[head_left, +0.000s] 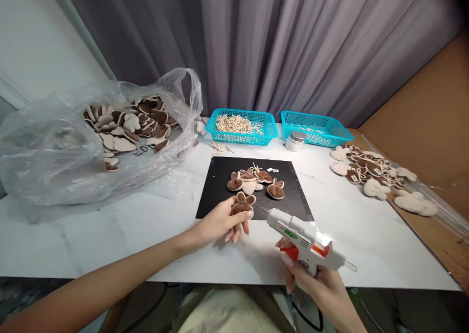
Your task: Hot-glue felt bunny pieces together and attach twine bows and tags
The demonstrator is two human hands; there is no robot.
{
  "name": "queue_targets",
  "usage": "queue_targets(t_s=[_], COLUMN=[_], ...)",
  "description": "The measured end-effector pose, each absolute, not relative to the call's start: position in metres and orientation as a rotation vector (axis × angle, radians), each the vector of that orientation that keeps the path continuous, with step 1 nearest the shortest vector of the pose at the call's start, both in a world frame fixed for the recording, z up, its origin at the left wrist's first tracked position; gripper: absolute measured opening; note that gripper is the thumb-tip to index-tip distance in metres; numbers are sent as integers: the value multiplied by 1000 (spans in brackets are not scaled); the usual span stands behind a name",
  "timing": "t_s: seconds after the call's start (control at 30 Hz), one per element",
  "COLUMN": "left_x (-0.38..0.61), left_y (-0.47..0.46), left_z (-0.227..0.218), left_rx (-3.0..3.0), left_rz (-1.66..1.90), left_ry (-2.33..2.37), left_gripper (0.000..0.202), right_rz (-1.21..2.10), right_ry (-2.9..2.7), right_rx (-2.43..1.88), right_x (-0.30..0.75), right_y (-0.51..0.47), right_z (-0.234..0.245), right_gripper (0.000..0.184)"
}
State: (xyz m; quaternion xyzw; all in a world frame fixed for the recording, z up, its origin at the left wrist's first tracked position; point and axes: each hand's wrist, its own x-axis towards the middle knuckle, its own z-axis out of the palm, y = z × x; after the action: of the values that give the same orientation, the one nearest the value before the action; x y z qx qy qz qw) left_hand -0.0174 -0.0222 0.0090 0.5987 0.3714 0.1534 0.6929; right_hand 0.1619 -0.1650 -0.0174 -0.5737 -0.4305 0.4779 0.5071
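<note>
My left hand (230,219) pinches a brown bunny-shaped fabric piece (242,207) with a cream edge and two ears, held just over the near edge of the black mat (212,196). In my right hand (311,274) is a white hot glue gun (295,228) with an orange trigger. Its thin nozzle points left, close to the bunny piece; whether they touch I cannot tell. Several more bunny pieces (276,190) lie on the mat, some brown side up, one cream side up. Two small white labels (273,170) and a cord bow (255,168) rest behind them.
At the left, a clear plastic bag (176,86) holds many bunny pieces. Behind the mat stand a blue basket (273,130) of cord bows, a second blue basket (344,136) with labels and a lidded jar (295,141). Bunny pieces with bows (373,169) are piled at the right.
</note>
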Motion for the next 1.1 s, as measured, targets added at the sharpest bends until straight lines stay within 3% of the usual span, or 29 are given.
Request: queue_targets(t_s=[0.23, 0.57, 1.1], left_x=[-12, -12, -10], left_y=[-30, -30, -30], left_z=[-1, 3, 7], left_rx=[1263, 1373, 1338], left_rz=[397, 340, 334], left_ry=[831, 841, 886], left_gripper=[36, 20, 20], right_rz=[1211, 1270, 1346], right_ry=[-1100, -1060, -1099], right_rx=[-1389, -1428, -1397], right_x=[157, 154, 161], right_y=[-160, -156, -153], right_z=[-20, -13, -16], right_gripper=[33, 31, 27])
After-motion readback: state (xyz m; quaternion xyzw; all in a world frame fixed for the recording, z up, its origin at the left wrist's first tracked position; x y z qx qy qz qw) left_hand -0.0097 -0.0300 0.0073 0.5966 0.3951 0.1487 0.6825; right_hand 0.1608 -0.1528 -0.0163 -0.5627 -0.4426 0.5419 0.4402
